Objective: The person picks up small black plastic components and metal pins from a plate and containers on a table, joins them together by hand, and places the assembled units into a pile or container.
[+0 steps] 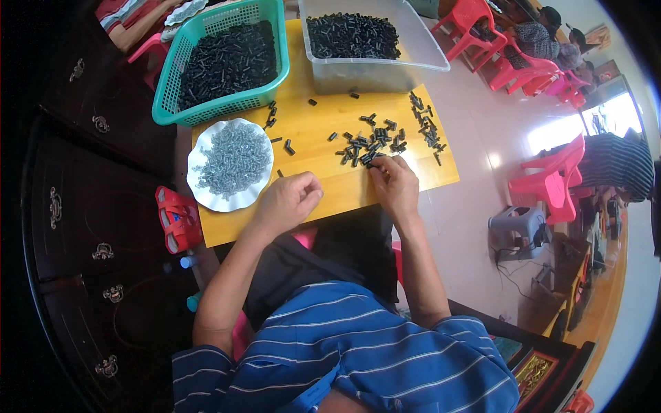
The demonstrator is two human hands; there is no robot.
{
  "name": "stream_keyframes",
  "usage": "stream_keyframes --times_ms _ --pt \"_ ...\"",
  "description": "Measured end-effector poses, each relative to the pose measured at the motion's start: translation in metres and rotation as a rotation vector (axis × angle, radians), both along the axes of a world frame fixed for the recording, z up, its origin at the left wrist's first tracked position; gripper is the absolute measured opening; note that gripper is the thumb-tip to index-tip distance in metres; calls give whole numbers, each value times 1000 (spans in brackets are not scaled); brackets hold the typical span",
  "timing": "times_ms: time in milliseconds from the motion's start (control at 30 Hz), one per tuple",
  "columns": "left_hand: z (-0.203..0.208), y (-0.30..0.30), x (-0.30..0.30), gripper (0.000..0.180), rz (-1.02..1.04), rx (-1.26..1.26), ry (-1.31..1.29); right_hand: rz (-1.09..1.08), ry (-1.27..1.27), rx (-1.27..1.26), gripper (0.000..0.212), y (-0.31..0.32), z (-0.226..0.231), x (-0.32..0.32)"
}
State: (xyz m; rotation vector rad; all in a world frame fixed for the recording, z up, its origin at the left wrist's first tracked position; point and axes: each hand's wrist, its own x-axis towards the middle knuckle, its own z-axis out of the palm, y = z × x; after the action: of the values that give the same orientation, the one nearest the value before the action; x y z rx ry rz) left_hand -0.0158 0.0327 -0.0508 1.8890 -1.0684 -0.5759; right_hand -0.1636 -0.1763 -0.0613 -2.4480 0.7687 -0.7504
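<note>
My right hand [397, 187] is at the near edge of a loose pile of small black tubular pieces [377, 140] on the yellow table. Its thumb and fingers are closed at a black piece there. To the left, my left hand [292, 201] hovers by the table's near edge with its fingers curled together; whatever they may hold is hidden. Beside it stands a white scalloped plate [195, 180] heaped with small clear pieces [236, 160]. Single black pieces [289, 147] lie between the plate and the pile.
A green basket [165, 93] and a clear plastic tub [358, 76], both holding many black pieces, stand at the table's far side. More black pieces [428, 127] line its right edge. Dark drawers [76, 199] flank the left. People and pink chairs [554, 180] are further right.
</note>
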Motion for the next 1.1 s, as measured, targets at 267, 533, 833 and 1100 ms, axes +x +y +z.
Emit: stream_keyframes --times_ms 267,533,833,1100 --pt "-1 0 0 17 0 -16 -11 16 18 17 11 2 2 -1" --pt "-4 -1 -1 16 11 -55 -24 37 6 49 13 2 0 -6" --pt "1 -2 -3 14 8 -100 -2 250 -354 1200 14 5 23 -18" --pt "48 -11 -17 13 -28 -153 139 468 -494 1724 23 26 36 -11"
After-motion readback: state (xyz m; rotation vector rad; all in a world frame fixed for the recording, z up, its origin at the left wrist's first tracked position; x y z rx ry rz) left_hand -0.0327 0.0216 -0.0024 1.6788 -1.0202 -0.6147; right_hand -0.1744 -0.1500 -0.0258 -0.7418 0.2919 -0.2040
